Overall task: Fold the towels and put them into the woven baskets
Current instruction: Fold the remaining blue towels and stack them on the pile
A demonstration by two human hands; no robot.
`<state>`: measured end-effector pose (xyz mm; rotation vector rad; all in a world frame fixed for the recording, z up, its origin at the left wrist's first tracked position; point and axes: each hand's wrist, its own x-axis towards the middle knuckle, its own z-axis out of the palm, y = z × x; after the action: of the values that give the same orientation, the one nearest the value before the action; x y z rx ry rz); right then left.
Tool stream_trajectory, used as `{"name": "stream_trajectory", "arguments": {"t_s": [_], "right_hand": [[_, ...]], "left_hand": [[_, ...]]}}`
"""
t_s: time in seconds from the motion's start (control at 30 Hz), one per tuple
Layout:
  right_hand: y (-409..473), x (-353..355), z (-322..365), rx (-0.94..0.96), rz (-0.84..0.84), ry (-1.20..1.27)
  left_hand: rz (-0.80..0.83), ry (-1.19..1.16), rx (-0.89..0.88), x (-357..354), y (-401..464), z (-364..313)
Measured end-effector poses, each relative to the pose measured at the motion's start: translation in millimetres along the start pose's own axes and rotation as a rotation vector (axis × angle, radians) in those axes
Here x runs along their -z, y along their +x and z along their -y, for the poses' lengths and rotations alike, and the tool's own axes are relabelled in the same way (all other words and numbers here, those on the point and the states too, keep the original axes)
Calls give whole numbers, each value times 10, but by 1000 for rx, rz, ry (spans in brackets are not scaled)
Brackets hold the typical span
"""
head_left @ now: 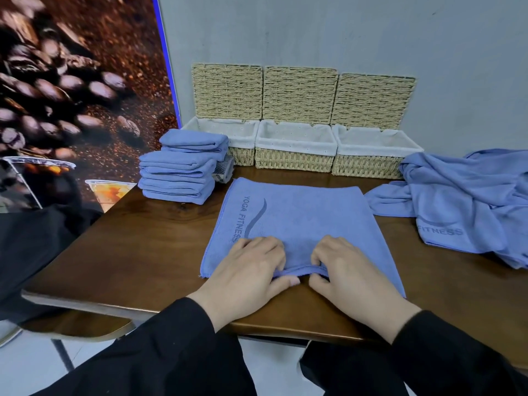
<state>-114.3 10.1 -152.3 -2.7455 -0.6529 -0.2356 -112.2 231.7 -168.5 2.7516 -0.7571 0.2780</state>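
Head view: both hands [245, 270] [347, 271] pinch the towel's [300, 215] near edge; stack [178, 170] folded, pile [468, 207] waiting, baskets [294, 160] empty.

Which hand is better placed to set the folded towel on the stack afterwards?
Probably the left hand: the stack of folded towels sits on its side. Right now both it and the right hand pinch the flat towel's near edge.

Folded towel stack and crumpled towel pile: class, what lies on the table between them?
In the head view, the flat towel printed "YOGA FITNESS" lies between the folded stack and crumpled pile.
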Motion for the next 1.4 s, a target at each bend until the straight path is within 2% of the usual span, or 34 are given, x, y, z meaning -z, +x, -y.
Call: {"name": "stream_trajectory", "arguments": {"t_s": [0.07,0.2,0.3,0.47,0.63,0.7,0.77,0.83,0.9,0.97,1.13,1.27,1.33,1.4], "right_hand": [[-14,69,19,-46,-19,29],[-104,209,-75,-101,-14,47],[-221,332,-223,-170,-57,28],[-382,447,-593,-283,-121,141],[-337,533,-727,-382,-222,468],[-296,548,-733,-388,-237,555],[-261,563,-752,-395,-235,611],[-227,601,-772,-395,-193,615],[-178,626,-818,-386,-143,558],[-108,627,-862,-383,-115,502],[225,690,-921,-366,-168,388],[620,695,-1012,-435,-133,263],[734,614,-1036,-468,-91,109],[747,519,-979,-399,-143,-13]], "left_hand": [[-18,-23,16,26,-38,-1],[-177,4,114,71,-165,62],[-314,-131,205,189,-277,246],[-240,-471,363,422,-375,609],[-259,-588,472,487,-311,753],[-276,-643,477,533,-294,750],[-292,-803,504,605,-292,726],[-246,-919,563,664,-295,724],[-199,-879,590,672,-288,787],[-212,-735,586,673,-251,868],[-271,-348,597,711,53,923],[-271,-92,590,753,338,933],[-305,-30,546,741,423,899],[-349,-73,436,700,487,784]]}}
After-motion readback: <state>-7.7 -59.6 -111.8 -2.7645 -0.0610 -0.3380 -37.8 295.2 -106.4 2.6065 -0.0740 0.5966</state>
